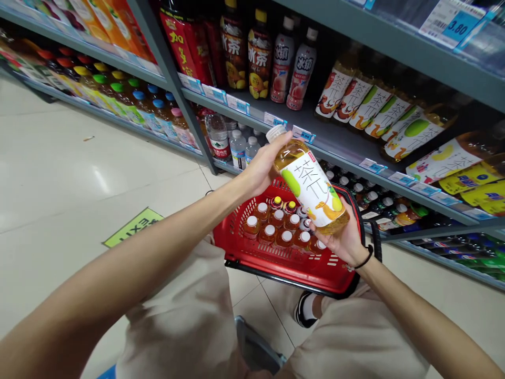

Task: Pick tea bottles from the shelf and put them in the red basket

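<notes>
A large tea bottle (311, 184) with a white cap, amber drink and a white fruit-printed label is tilted above the basket, its cap toward the upper left. My left hand (265, 162) is wrapped round its neck, just below the cap. The lower end rests in my right hand (342, 237), whose fingers curl round the base; a black band circles that wrist. Beneath the bottle, a red shopping basket (272, 261) stands between my legs. Several small amber bottles (269, 231) with white caps stand upright in it, a few others with yellow caps behind them.
In front, a grey shelf (339, 131) holds a slanting row of similar tea bottles (374, 110), dark iced tea bottles (259, 58) and pink-labelled bottles (302, 73). Water bottles (238, 149) stand lower. A green floor sign (134, 227) lies at the left. The basket's black handle (376, 242) sits at its right.
</notes>
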`<state>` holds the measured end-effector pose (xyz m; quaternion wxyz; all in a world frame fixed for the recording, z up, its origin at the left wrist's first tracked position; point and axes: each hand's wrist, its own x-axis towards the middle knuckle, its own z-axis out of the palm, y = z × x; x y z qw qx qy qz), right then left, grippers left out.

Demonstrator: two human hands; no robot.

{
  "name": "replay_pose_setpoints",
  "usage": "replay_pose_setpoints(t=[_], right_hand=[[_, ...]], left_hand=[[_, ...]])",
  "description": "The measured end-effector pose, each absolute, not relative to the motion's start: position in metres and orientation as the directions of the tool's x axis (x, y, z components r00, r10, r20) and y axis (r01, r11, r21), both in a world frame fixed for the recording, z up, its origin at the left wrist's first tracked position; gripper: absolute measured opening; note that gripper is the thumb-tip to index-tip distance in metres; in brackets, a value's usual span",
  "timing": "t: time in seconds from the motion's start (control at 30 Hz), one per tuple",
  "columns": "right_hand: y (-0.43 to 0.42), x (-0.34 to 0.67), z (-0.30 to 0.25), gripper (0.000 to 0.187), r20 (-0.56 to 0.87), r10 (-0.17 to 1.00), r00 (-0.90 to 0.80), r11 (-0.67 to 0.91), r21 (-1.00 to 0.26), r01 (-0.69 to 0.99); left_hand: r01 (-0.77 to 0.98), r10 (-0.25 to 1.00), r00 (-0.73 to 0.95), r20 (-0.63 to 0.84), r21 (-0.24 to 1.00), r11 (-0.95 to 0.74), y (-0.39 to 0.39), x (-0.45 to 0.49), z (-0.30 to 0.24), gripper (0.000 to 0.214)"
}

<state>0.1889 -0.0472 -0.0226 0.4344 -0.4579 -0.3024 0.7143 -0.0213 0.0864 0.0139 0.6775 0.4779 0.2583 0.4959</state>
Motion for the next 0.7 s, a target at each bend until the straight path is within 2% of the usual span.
replay_pose_setpoints(t=[0.1,0.27,0.33,0.4,0.5,0.57,0.63,0.7], right_hand=[[-0.046,0.191,-0.036,0.072,-0.442,0.872,-0.213,-0.49,-0.768,-0.412],[-0.036,0.19,-0.044,0.059,-0.528,0.838,-0.141,-0.515,-0.676,-0.527],[-0.026,0.191,-0.038,0.057,-0.503,0.854,-0.132,-0.491,-0.697,-0.522],[-0.013,0.197,-0.033,0.052,-0.487,0.867,-0.102,-0.477,-0.756,-0.447],[0.004,0.215,-0.032,0.04,-0.489,0.871,-0.051,-0.491,-0.863,-0.121],[0.01,0.229,-0.038,0.036,-0.482,0.872,-0.083,-0.445,-0.853,0.274],[0.012,0.239,-0.045,0.036,-0.502,0.847,-0.174,-0.262,-0.679,0.685],[0.011,0.246,-0.051,0.03,-0.536,0.812,-0.229,-0.062,-0.47,0.881]], left_hand=[[-0.348,0.932,0.356,0.061,0.935,0.072,0.09,-0.021,0.007,0.063],[-0.254,0.978,0.211,-0.002,0.965,0.057,0.094,-0.018,0.0,0.06],[-0.278,0.99,0.142,0.003,0.96,0.037,0.095,-0.015,-0.003,0.057],[-0.296,0.995,0.09,0.036,0.955,-0.008,0.095,-0.012,-0.004,0.053],[-0.275,0.984,0.12,0.133,0.957,-0.096,0.094,-0.008,-0.006,0.049],[-0.218,0.962,0.195,0.19,0.965,-0.146,0.091,-0.003,-0.008,0.049],[-0.113,0.938,0.272,0.213,0.975,-0.189,0.083,0.005,-0.012,0.05],[0.001,0.908,0.372,0.194,0.978,-0.209,0.073,0.015,-0.018,0.048]])
